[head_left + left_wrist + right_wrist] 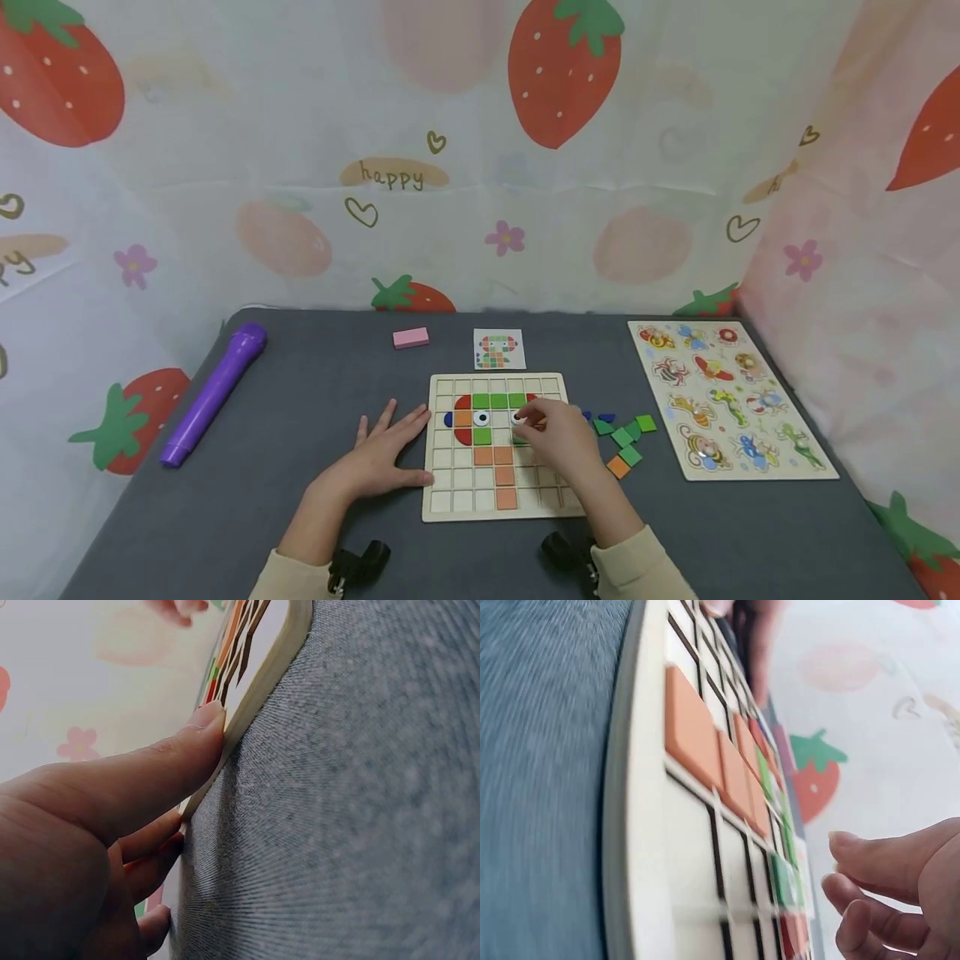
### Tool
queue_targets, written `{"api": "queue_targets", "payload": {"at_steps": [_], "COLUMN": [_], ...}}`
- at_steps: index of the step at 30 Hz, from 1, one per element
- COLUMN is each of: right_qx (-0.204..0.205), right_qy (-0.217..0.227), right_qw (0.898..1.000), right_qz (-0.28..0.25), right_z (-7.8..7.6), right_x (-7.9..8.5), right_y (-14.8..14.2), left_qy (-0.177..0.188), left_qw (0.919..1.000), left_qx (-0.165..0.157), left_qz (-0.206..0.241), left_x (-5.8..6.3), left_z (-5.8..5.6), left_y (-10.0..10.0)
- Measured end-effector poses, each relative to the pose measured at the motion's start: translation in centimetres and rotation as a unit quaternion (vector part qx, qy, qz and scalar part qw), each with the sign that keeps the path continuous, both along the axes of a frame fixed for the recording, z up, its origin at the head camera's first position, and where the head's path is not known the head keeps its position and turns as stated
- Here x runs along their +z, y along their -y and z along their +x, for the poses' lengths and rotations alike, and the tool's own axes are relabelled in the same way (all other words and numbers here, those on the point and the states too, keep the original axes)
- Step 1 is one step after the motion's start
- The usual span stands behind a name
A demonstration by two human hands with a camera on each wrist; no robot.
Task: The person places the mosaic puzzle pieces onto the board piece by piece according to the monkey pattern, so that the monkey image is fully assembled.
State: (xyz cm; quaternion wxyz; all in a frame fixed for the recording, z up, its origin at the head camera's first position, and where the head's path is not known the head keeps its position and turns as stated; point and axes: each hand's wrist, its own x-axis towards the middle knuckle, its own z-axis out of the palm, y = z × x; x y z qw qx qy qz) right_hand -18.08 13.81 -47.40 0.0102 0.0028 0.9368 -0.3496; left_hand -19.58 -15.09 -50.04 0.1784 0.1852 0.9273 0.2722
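Observation:
A pale grid board lies on the table, with orange, green and red tiles and two eye tiles in its squares. My left hand rests at the board's left side, fingers spread; its thumb touches the board's edge in the left wrist view. Over the upper right of the grid is my right hand, close to the right eye tile. In the right wrist view its thumb and fingers are loosely bent, slightly apart, and no tile shows between them. The hand hides part of the board.
Loose green, blue and orange tiles lie right of the board. Behind it are a picture card and a pink block. A purple microphone-shaped toy lies at left, an insect puzzle board at right.

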Motion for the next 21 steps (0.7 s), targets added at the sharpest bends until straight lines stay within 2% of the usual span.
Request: {"api": "queue_targets", "payload": {"at_steps": [10, 16, 21], "right_qx": [-0.059, -0.053, -0.051], "right_qy": [0.006, 0.039, 0.055], "right_qw": [0.998, 0.998, 0.997], "right_qz": [-0.003, -0.006, 0.025], "right_z": [0.8, 0.7, 1.0], "right_x": [-0.7, -0.4, -0.2], "right_y": [-6.5, -10.6, -12.9], "left_qy": [0.006, 0.006, 0.006], "left_qw": [1.0, 1.0, 1.0], "left_qx": [0.001, 0.003, 0.0], "left_qz": [-0.001, 0.001, 0.001], "left_x": [0.1, 0.1, 0.2], "left_z": [0.1, 0.1, 0.1], "left_y": [0.0, 0.0, -0.1]}}
